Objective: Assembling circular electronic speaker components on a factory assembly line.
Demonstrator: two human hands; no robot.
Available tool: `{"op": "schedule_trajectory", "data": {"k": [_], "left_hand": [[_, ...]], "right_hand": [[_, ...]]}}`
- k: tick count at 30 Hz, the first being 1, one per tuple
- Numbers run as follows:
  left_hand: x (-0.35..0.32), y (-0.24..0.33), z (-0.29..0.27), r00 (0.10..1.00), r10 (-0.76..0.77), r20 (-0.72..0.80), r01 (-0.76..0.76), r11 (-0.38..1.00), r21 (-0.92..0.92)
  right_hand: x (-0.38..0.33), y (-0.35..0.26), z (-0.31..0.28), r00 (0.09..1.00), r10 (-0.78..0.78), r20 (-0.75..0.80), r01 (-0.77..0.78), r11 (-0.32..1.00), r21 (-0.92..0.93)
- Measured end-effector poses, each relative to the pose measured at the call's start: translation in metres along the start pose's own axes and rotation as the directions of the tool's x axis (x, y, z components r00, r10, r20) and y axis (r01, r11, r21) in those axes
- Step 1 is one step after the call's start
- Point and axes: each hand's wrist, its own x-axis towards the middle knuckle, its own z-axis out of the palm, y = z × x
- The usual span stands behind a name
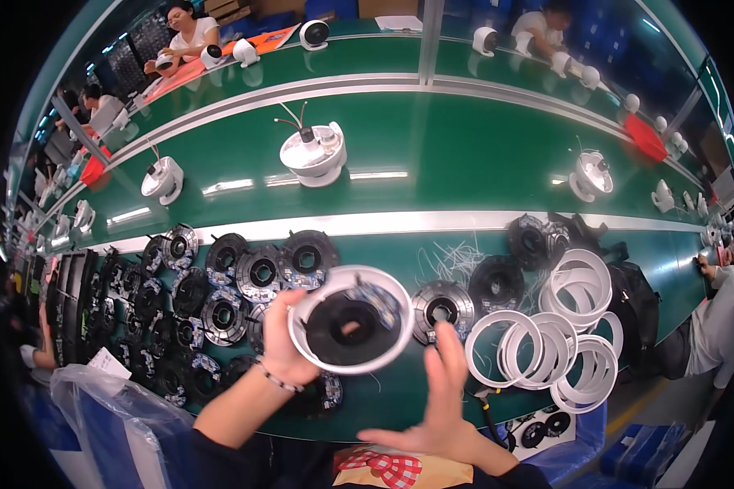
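My left hand grips a white round housing by its left side, tilted so that its inside shows. Within it sits a black disc with a central hole and a curved blue circuit board along its upper right. Just right of and below the housing, my right hand is held up with nothing in it, thumb and fingers spread apart. Beyond that hand, a round part with a circuit board lies on the green table. White rings lie loosely piled to its right.
Several black discs with circuit boards cover the table's left side. Thin white strips lie behind the right hand. Past a pale rail, white units with wires stand on a green belt. A person works at the right; others sit across.
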Motion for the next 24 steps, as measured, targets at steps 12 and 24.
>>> {"op": "schedule_trajectory", "data": {"k": [12,24], "left_hand": [[0.178,0.228,-0.161,0.818,0.574,0.043,-0.556,0.768,0.317],[0.211,0.262,-0.128,0.464,0.879,-0.115,-0.261,0.259,0.93]], "right_hand": [[-0.133,0.02,-0.095,0.866,0.47,0.172,-0.254,0.708,-0.659],[-0.144,0.034,-0.103,0.889,0.42,0.181,-0.205,0.719,-0.664]]}}
